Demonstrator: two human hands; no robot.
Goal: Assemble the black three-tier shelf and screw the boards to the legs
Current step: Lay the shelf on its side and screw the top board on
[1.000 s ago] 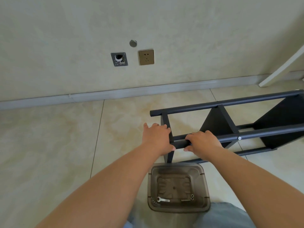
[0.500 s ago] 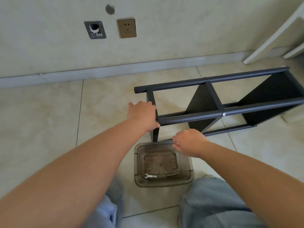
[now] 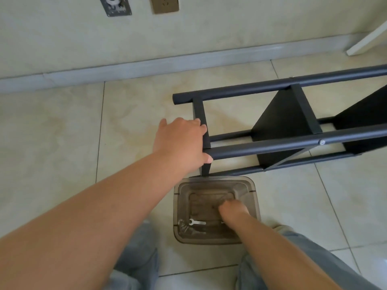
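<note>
- shelf frame [image 3: 272, 146]: matt black tubes, apparently metal
- bin [image 3: 256, 197]: smoky see-through plastic
- wrench [image 3: 196, 222]: bright metal
- floor tiles [image 3: 52, 132]: smooth, faintly glossy
- trousers [image 3: 138, 266]: pale denim

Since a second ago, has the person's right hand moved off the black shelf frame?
Yes. The right hand left the black shelf frame and came down toward the person, into the translucent grey plastic bin beside it.
</note>
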